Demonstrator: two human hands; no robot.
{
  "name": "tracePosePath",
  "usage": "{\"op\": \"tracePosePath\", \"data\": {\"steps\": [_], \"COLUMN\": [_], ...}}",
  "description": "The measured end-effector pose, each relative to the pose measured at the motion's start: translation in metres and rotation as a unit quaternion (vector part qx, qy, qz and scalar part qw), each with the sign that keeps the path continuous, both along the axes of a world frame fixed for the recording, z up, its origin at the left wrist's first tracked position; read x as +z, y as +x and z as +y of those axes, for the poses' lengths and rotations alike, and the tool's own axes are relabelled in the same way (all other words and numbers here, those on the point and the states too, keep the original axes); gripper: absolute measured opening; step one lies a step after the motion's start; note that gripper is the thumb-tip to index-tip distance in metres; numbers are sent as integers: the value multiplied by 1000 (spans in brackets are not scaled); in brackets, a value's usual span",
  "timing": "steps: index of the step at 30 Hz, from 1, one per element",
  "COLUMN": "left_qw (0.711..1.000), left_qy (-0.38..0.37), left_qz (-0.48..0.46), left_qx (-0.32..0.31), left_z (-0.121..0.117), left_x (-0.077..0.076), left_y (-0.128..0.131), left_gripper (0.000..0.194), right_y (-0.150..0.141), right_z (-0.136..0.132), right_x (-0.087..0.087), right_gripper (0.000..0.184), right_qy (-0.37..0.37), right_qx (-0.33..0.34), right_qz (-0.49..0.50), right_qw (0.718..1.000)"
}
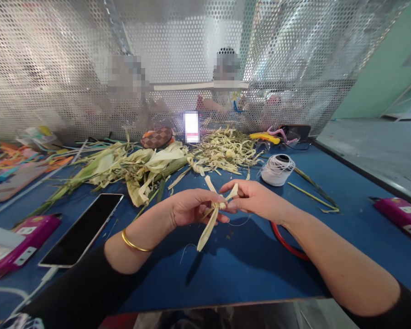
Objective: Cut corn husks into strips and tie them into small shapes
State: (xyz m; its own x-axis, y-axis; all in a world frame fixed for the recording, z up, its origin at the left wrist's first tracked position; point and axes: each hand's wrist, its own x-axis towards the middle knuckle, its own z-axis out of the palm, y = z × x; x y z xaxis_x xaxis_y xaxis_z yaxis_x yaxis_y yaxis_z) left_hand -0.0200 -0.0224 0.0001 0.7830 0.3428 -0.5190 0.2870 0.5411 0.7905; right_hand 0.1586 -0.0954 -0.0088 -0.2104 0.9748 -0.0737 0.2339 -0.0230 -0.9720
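Note:
Over the middle of the blue table, my left hand (195,206) pinches a small piece of pale corn husk (208,227) at its knotted centre. Strips of the husk stick out upward, to the right and down toward me. My right hand (248,197) is closed at the right side of the same piece, its thumb and fingertips on the short upper-right strip. A thin thread (241,224) curves below the fingers, and another loose end hangs near the lower strip. Behind my right hand stands a spool of white thread (278,170).
Heaps of husks (137,169) and shredded husk strips (226,151) lie at the back. A phone (84,230) with a cable rests on the left, near a magenta power strip (23,242). A red ring (287,242) lies under my right forearm. A perforated metal screen (178,50) rises behind.

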Motion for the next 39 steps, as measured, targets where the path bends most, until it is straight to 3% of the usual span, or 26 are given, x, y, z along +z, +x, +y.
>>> {"op": "tracePosePath", "data": {"steps": [6, 13, 20, 25, 30, 39], "left_qw": [1000, 996, 989, 983, 981, 980], "left_qy": [-13, 3, 26, 39, 51, 50], "left_qz": [7, -7, -15, -9, -11, -5], "left_qx": [3, 87, 147, 177, 184, 195], "left_z": [-2, 1, 4, 3, 2, 1], "left_x": [-1, 1, 7, 6, 1, 1], "left_y": [1, 2, 0, 1, 4, 6], "left_gripper": [13, 11, 12, 7, 7, 10], "right_y": [-1, -1, 3, 7, 7, 13], "right_z": [1, -1, 0, 4, 4, 2], "right_x": [0, 4, 3, -2, -2, 3], "right_gripper": [37, 32, 32, 24, 13, 17], "right_qy": [-11, -52, -79, 15, 142, 176], "right_qx": [-13, -15, -59, -137, -158, -157], "right_qz": [13, 85, 45, -23, -200, -286], "right_qw": [1000, 995, 994, 990, 957, 929]}}
